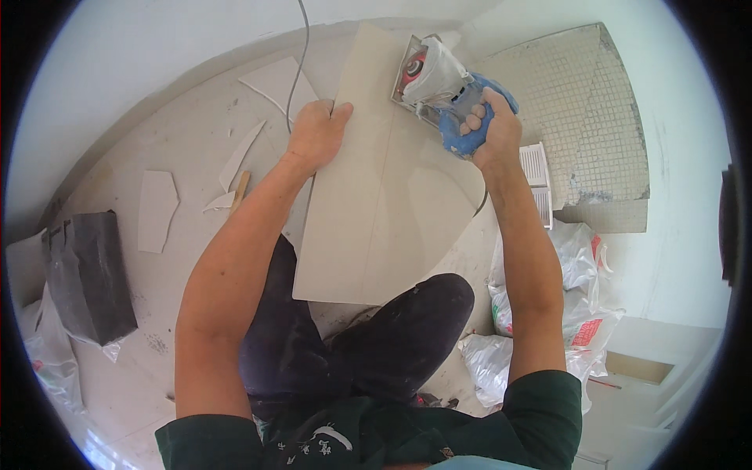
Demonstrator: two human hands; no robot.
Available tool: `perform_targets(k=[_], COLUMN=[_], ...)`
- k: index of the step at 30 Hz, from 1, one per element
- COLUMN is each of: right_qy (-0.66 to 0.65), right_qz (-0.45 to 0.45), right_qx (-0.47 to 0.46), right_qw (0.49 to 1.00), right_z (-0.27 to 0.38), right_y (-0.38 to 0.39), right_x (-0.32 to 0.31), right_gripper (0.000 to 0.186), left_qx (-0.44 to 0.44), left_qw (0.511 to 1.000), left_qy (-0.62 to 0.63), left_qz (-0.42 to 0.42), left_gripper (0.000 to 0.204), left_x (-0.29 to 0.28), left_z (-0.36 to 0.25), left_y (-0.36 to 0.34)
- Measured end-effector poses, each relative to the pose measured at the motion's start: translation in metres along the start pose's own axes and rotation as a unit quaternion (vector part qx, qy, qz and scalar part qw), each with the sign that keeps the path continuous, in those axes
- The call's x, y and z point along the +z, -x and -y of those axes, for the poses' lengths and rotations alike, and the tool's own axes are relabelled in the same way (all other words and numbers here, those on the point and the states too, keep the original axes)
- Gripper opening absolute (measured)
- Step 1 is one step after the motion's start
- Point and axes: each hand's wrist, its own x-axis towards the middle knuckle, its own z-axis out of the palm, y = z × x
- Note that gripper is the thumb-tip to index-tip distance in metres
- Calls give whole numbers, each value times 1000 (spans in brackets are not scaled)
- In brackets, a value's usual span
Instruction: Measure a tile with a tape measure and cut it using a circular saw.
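Note:
A large beige tile (356, 211) with a slanted, curved right edge leans across my knees. My left hand (317, 133) is closed round its left edge, near the upper part. In my right hand (497, 125) is a blue handheld tile cutter (468, 129), gripped by its body. White wrapping covers the cutter's front, and a red round part shows by its metal base plate (399, 74). The base plate is at the tile's upper right edge; I cannot tell whether it touches. A faint straight line runs down the tile's face. The blade is hidden.
A grey cable (301, 63) hangs beside my left hand. Broken tile pieces (158, 210) and a wooden strip (240, 189) lie on the floor at left, near a dark grey bag (90, 274). Filled plastic bags (576, 258) and a mosaic-patterned panel (580, 117) stand at right.

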Motion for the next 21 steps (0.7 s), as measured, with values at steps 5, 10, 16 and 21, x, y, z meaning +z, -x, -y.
perform_targets(k=[5, 10, 16, 21], right_qy=[-18, -5, -5, -2], right_qz=[-4, -16, -2, -3], right_qx=[14, 11, 2, 0], right_qw=[1000, 1000, 1000, 1000], right_z=[0, 2, 1, 0], right_y=[-1, 1, -2, 0], right_x=[1, 2, 0, 2], right_gripper=[15, 14, 14, 14], left_qx=[-2, -1, -6, -5], left_qw=[1000, 1000, 1000, 1000], left_qy=[7, 6, 12, 4], left_qz=[2, -1, 8, 3], left_gripper=[49, 48, 47, 48], left_x=[1, 1, 2, 1], left_z=[4, -4, -1, 2], left_y=[-4, -2, -6, -9])
